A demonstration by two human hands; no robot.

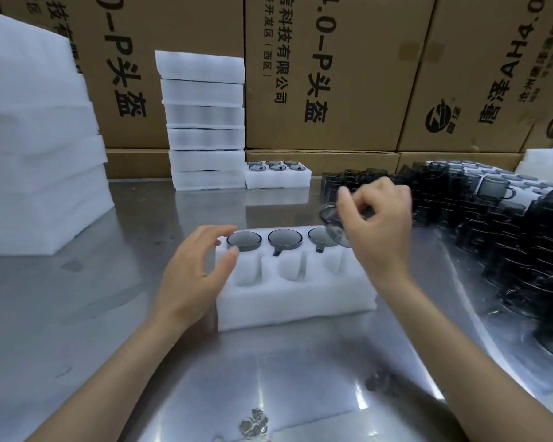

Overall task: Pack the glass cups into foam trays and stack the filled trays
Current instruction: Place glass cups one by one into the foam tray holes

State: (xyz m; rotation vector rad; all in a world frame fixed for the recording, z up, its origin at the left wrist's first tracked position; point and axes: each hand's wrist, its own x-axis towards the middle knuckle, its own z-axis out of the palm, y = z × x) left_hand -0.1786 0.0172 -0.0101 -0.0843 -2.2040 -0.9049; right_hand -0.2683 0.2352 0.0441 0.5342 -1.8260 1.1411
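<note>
A white foam tray (pixel 296 298) sits on the shiny metal table (pixel 77 314), right in front of the person. It has six round holes in two rows. The three holes in the far row each hold a dark grey glass cup. You can see their round rims, and small handles poke toward the near row. The three near holes have no cups in them.

The right hand (pixel 377 224) holds one more smoky glass cup (pixel 332 228), tilted, above the right end of the far row. Its fingers are curled around the cup. The cup is see-through and dark, and a little blurry.

The left hand (pixel 195 272) rests at the left end of the tray. Its fingers are loose and spread, and the thumb touches the foam near the first cup (pixel 244 240).

More dark cups (pixel 479 205) stand crowded together on the right side of the table. At the back, a full tray (pixel 278 177) sits beside a tall stack of trays (pixel 205 122). Brown cardboard boxes (pixel 332 74) stand behind them. Big white foam sheets (pixel 35 138) are piled on the left.
</note>
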